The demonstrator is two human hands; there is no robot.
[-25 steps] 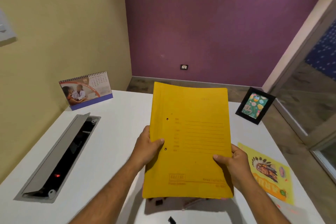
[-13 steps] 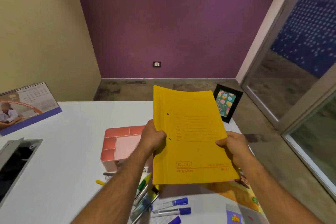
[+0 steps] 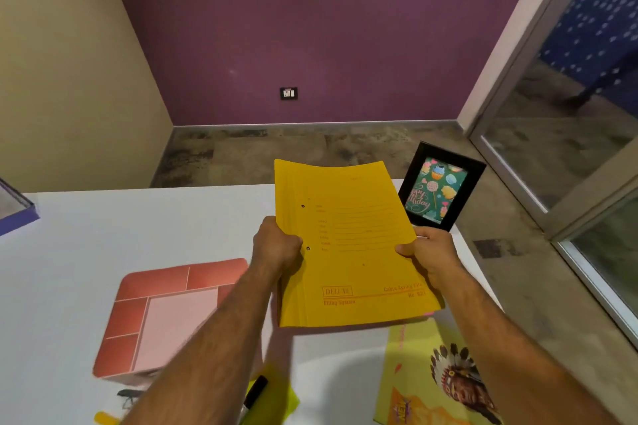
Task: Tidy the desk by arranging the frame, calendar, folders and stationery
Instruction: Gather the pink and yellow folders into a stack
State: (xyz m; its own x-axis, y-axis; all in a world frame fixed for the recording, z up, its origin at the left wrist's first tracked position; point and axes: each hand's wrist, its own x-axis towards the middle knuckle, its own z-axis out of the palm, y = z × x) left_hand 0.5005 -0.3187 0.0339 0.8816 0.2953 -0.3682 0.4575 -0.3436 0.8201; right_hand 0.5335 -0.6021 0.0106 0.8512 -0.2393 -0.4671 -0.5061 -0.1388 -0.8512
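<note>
- Both hands hold a stack of yellow folders [image 3: 352, 245] above the white desk [image 3: 138, 228], its printed cover tilted toward the camera.
- The left hand [image 3: 276, 248] grips the stack's left edge; its fingers [image 3: 293, 245] are curled and pressed together around that edge, next to the lower punched hole.
- The right hand [image 3: 431, 252] clamps the right edge, with the thumb on the cover and the other fingers hidden behind the stack.
- Just beyond the right hand's fingers, a black picture frame [image 3: 442, 186] stands upright at the desk's far right corner, showing a birthday card with sweets on green.
- Below and left of the left hand's fingers, a pink box [image 3: 162, 317] with a panelled top rests on the desk, partly crossed by the left forearm.
- Nearer the camera than the right hand's fingers, a yellow booklet [image 3: 428, 376] with a feathered-headdress picture lies flat.
- Under the left forearm are blurred bits of stationery: a black-capped marker [image 3: 255, 390] on something yellow-green.
- Far to the left of both hands, the blue corner of the calendar [image 3: 17, 217] shows at the picture's edge.
</note>
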